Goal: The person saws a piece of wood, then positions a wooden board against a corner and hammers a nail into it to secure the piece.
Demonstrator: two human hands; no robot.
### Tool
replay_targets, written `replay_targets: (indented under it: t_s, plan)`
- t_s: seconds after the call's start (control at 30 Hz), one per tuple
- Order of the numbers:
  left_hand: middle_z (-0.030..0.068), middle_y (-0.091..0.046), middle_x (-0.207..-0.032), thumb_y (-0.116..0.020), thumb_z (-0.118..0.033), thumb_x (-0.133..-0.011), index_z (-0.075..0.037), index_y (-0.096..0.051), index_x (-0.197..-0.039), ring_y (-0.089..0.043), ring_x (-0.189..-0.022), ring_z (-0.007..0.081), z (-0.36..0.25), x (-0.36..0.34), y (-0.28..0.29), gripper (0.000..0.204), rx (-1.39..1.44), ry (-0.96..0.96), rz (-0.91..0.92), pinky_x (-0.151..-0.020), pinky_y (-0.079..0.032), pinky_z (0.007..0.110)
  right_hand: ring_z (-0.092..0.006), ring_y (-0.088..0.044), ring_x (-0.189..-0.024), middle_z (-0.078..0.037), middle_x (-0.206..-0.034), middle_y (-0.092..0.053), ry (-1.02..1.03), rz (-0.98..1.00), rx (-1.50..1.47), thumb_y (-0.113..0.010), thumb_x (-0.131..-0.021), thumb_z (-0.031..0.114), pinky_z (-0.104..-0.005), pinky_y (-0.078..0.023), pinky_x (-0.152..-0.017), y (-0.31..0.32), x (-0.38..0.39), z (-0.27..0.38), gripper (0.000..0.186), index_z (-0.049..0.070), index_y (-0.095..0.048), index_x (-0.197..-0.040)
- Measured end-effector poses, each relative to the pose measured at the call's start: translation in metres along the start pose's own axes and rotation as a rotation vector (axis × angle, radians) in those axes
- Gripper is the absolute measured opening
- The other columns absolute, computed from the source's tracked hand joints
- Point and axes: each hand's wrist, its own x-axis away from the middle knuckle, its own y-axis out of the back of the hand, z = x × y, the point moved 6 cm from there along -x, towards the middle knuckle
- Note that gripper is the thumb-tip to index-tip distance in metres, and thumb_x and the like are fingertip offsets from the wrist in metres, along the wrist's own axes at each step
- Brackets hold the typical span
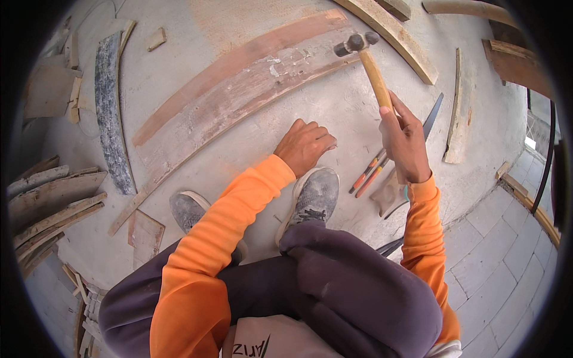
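Observation:
My right hand (403,134) grips the wooden handle of a hammer (375,76), whose dark metal head is raised at the top centre right. My left hand (303,148) is closed, fingers curled, above my right shoe (316,194); something small may be at its fingertips, too small to name. Beyond it lies a long board (271,74) with a reddish band and pale, scuffed patches. Beside and partly under my right hand on the floor are a handsaw (434,110), red-and-orange-handled tools (369,176) that look like pliers, and a pale wooden piece (385,197), partly hidden.
A dark mottled plank (110,113) lies at the left, with stacked boards (51,209) below it. Timber strips (406,45) lie at the top and right (453,107). Grey floor tiles (495,256) show past a wooden edge at the lower right.

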Motion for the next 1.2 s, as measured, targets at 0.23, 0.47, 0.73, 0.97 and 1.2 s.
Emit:
replay_targets:
  t_s: [0.23,0.47,0.73,0.97,1.2]
  plan:
    - [0.0008,-0.066,-0.093,-0.068,-0.015,-0.093,-0.012,-0.076,-0.099,-0.058,-0.095,0.0205,-0.01,-0.02,-0.064,0.011,-0.017,0.103,0.106,-0.084,-0.041,0.036,-0.0022,-0.04,-0.049,0.006,-0.068,-0.045,-0.131,-0.357,-0.35,-0.056,-0.108,0.03,-0.0191,-0.034,-0.041,0.036,0.07,-0.088,0.055,0.007,-0.042,-0.156]
    - [0.0027,-0.064,-0.097,-0.063,-0.006,-0.086,-0.011,-0.076,-0.097,-0.058,-0.095,0.022,-0.026,-0.054,-0.106,0.017,-0.16,0.046,0.192,-0.083,-0.043,0.036,-0.003,-0.043,-0.047,0.005,-0.066,-0.046,-0.395,-0.496,-0.533,-0.052,-0.109,0.028,-0.0204,-0.035,-0.039,0.007,0.148,-0.146,0.055,0.007,-0.037,-0.158]
    - [0.0081,-0.057,-0.099,-0.06,-0.007,-0.092,-0.007,-0.066,-0.101,-0.058,-0.097,0.0253,-0.032,-0.069,-0.12,0.011,-0.316,-0.003,0.373,-0.083,-0.044,0.038,-0.0037,-0.045,-0.054,0.004,-0.069,-0.047,-0.526,-0.436,-0.611,-0.054,-0.108,0.025,-0.0208,-0.039,-0.048,-0.03,0.196,-0.176,0.057,0.005,-0.037,-0.159]
    - [0.0082,-0.059,-0.101,-0.06,-0.005,-0.089,-0.006,-0.064,-0.11,-0.058,-0.097,0.0252,-0.019,-0.064,-0.105,0.021,-0.27,-0.014,0.122,-0.085,-0.046,0.039,-0.0089,-0.052,-0.062,-0.003,-0.076,-0.058,-0.407,-0.404,-0.438,-0.056,-0.107,0.022,-0.0269,-0.046,-0.06,-0.032,0.188,-0.172,0.052,0.0,-0.045,-0.153]
    - [0.0076,-0.064,-0.106,-0.061,-0.003,-0.089,-0.007,-0.07,-0.109,-0.058,-0.1,0.028,-0.003,-0.054,-0.083,0.022,-0.156,-0.044,0.047,-0.085,-0.045,0.04,-0.0226,-0.072,-0.085,-0.027,-0.102,-0.072,-0.223,-0.409,-0.187,-0.059,-0.105,0.019,-0.0328,-0.055,-0.079,-0.032,0.173,-0.166,0.048,-0.006,-0.051,-0.145]
